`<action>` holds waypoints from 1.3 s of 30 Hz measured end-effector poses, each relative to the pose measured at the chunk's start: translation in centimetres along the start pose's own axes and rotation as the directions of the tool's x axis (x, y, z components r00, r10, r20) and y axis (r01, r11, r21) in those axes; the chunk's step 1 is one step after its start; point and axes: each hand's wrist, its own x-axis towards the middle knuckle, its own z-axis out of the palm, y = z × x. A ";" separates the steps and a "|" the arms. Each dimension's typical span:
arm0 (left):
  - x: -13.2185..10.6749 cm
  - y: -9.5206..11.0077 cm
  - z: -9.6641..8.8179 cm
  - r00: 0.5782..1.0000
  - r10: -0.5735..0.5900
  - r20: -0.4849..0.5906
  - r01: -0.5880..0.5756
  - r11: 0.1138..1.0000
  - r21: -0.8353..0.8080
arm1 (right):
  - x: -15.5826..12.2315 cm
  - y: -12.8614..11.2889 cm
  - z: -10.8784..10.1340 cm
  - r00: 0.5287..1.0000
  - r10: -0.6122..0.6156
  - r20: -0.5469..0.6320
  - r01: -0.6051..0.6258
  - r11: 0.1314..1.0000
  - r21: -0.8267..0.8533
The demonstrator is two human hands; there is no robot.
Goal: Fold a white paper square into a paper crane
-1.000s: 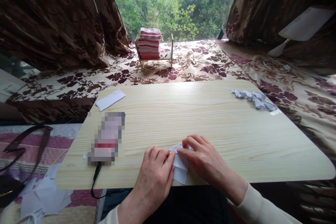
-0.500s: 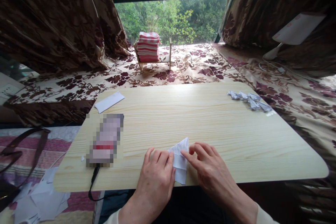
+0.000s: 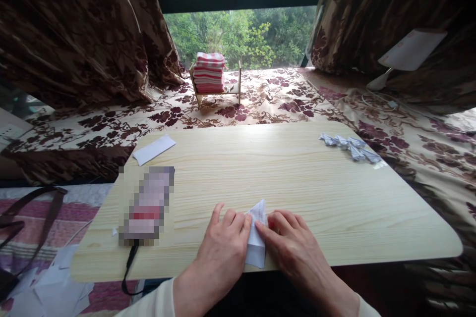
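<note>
A small folded white paper (image 3: 256,240) lies near the front edge of a light wooden table (image 3: 282,178). My left hand (image 3: 219,252) rests on its left side, fingers flat and pressing the paper down. My right hand (image 3: 290,245) lies on its right side, the fingertips pressing along the fold. The paper's top corner sticks up as a point between the two hands.
A blurred phone-like object (image 3: 148,205) with a cable lies at the table's left. A white paper strip (image 3: 153,149) sits at the back left, several folded paper pieces (image 3: 351,147) at the back right. A small wooden rack of striped cloths (image 3: 210,75) stands by the window. Paper scraps (image 3: 55,290) lie lower left.
The paper was folded narrower, its upper flap now standing as a point. Both hands shifted slightly toward the table's front edge and closed in on the fold.
</note>
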 end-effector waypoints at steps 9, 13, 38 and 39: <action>-1.0 -0.9 0.6 0.991 0.037 -0.127 -0.038 0.999 -0.008 | 1.3 -0.7 -0.4 0.996 0.019 0.090 -0.013 0.997 -0.074; -0.9 -0.9 0.7 0.988 0.046 -0.147 -0.051 0.998 -0.033 | 2.1 -1.0 -0.2 0.994 0.035 0.108 -0.014 0.983 -0.183; 1.7 -0.6 -1.3 0.943 -0.282 -0.178 0.187 0.889 -0.419 | 8.1 1.7 -4.1 0.931 0.192 0.310 -0.262 0.944 0.201; 2.0 -0.7 -1.6 0.938 -0.309 -0.159 0.195 0.847 -0.495 | 8.1 1.6 -4.4 0.932 0.196 0.306 -0.274 0.931 0.239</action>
